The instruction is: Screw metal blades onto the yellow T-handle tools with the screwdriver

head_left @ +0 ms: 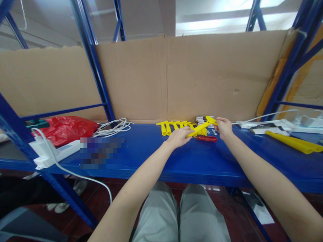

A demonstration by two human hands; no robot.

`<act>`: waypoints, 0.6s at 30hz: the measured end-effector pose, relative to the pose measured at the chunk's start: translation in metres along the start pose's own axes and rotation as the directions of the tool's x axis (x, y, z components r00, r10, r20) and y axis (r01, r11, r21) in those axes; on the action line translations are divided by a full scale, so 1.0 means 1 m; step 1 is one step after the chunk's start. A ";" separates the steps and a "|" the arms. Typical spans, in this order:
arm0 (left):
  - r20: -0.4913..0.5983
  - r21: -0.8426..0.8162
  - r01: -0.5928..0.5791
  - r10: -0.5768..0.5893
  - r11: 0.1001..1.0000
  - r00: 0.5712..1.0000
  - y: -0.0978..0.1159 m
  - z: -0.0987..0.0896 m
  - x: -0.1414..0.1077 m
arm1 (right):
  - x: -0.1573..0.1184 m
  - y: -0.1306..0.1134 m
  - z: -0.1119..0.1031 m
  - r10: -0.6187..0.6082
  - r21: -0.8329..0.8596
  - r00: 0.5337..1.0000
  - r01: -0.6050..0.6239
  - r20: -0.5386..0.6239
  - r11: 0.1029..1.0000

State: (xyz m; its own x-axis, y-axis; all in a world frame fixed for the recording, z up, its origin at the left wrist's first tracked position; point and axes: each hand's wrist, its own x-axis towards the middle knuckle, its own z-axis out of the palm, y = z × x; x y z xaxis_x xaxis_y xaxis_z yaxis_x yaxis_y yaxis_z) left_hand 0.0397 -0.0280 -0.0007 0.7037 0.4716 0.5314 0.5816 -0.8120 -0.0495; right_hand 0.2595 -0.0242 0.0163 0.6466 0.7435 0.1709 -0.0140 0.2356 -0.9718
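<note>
Yellow T-piece [200,129] slants between the hands over the blue shelf [148,151], the left hand [178,137] grasping its tube end and the right hand [224,128] pinching it near the crosspiece, a hold that seems best served by a steady left grip and light, even pressure from the right fingers. Close by, between the hands, lies a red screwdriver [207,138], worth giving clearance; similar yellow pieces [168,129] line up just beyond the left hand, and yellow tubes [290,142] rest well to the right of the right hand.

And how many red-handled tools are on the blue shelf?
1: a red-handled tool, between left hand and right hand, below the held yellow piece. Others may be hidden.
</note>
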 end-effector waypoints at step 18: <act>-0.246 -0.023 0.229 -0.228 0.973 0.942 -0.012 -0.006 0.001 | 0.007 0.001 -0.006 -0.096 0.209 0.955 0.037 0.279 0.977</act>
State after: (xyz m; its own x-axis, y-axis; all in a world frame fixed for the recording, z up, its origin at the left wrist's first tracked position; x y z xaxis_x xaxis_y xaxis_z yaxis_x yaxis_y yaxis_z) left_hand 0.0303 -0.0198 0.0056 0.4303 0.5448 0.7198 0.7176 -0.6902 0.0933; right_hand 0.2686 -0.0222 0.0161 0.4062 0.8626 0.3016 -0.1493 0.3883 -0.9094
